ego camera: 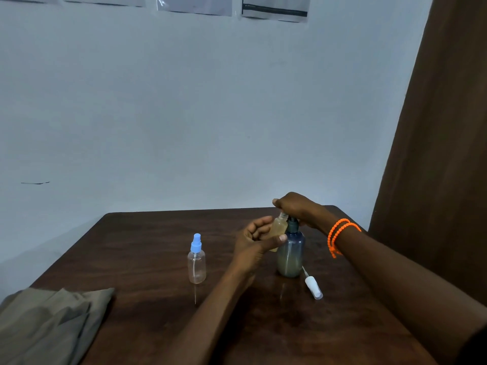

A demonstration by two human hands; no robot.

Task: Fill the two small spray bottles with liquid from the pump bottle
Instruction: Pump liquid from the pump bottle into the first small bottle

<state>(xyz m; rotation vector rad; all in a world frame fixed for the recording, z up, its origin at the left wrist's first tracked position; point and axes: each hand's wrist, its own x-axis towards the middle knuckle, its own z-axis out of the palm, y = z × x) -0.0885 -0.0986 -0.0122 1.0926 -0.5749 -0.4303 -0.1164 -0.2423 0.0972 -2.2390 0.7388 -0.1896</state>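
A dark blue pump bottle (290, 252) stands on the brown table (147, 259), with yellowish liquid in its lower part. My right hand (297, 208) lies closed over its pump head, which is hidden. My left hand (257, 242) holds a small uncapped spray bottle (278, 227) with yellowish liquid in it, tilted, its open neck right under the right hand by the pump. That bottle's white spray cap (313, 287) with its tube lies on the table right of the pump bottle. A second small clear spray bottle (196, 264) with a light blue cap stands upright to the left; it looks empty.
A folded olive-grey cloth (50, 325) lies at the table's near left corner. A pale wall runs behind the table's far edge, and a brown curtain (434, 154) hangs on the right. Orange bead bracelets (338, 233) circle my right wrist.
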